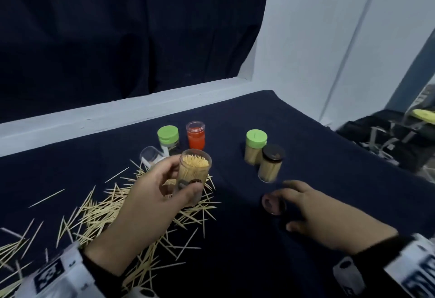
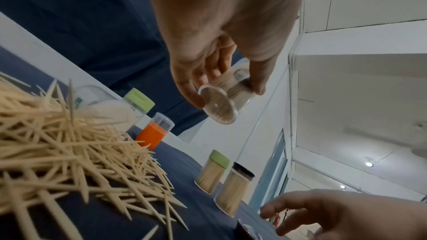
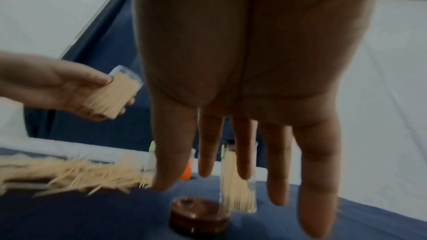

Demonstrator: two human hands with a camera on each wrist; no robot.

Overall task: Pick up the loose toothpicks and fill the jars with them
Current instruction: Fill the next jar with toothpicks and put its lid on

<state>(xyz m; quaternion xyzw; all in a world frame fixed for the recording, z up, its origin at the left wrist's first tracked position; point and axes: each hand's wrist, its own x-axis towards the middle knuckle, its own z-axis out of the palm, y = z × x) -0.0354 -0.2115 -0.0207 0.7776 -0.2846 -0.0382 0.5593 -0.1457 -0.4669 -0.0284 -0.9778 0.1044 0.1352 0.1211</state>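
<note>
My left hand (image 1: 180,180) grips a clear lidless jar (image 1: 194,171) packed with toothpicks and holds it upright above the loose toothpick pile (image 1: 98,213). From below, the left hand (image 2: 227,96) has thumb and fingers curled round the jar (image 2: 217,107). My right hand (image 1: 286,208) is open, its fingers straight, just over a dark brown lid (image 1: 270,204) that lies on the cloth. The right hand (image 3: 205,167) holds nothing, with the lid (image 3: 198,216) below it. I cannot tell whether the fingers touch the lid.
Two filled jars stand at centre right, one with a green lid (image 1: 256,145), one with a dark lid (image 1: 270,165). Behind the pile stand a green-lidded jar (image 1: 168,136) and an orange jar (image 1: 195,135), with a clear jar (image 1: 149,155) on its side. Dark bags (image 1: 388,137) sit far right.
</note>
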